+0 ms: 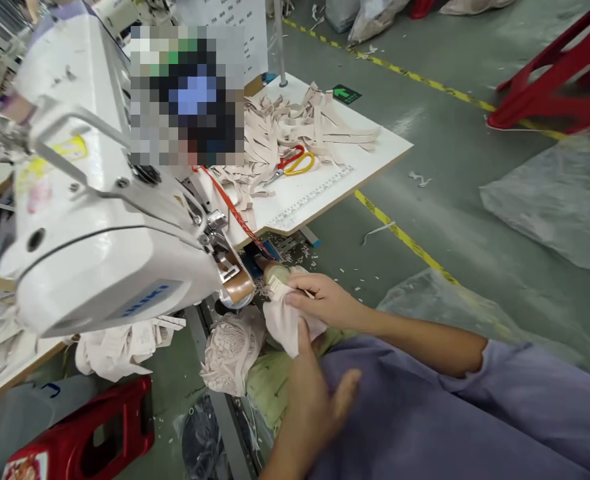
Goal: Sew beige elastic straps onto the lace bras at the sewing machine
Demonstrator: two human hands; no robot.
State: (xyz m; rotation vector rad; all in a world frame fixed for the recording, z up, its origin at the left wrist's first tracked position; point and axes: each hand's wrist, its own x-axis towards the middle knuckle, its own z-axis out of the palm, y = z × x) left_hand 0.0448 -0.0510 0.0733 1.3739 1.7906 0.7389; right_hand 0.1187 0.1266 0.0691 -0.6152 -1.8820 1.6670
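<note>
A pale pink bra (235,350) with a lace cup lies over my lap, below the sewing machine's head. My right hand (325,301) reaches in from the right, its thumb and fingers closed on the smooth pale fabric of the bra. Just below, my left hand (312,400) has its thumb spread away and a finger stretched up against that fabric's lower edge. Its other fingers are partly hidden. The white sewing machine (99,267) stands to the left, its presser foot area (229,270) close to the fabric but apart from my hands.
On the white table (375,157) lie a pile of beige fabric strips (269,133) and red-and-yellow scissors (297,161). A red cord (229,207) hangs over its edge. Red stools (99,427) and plastic sheets (555,200) stand or lie on the floor.
</note>
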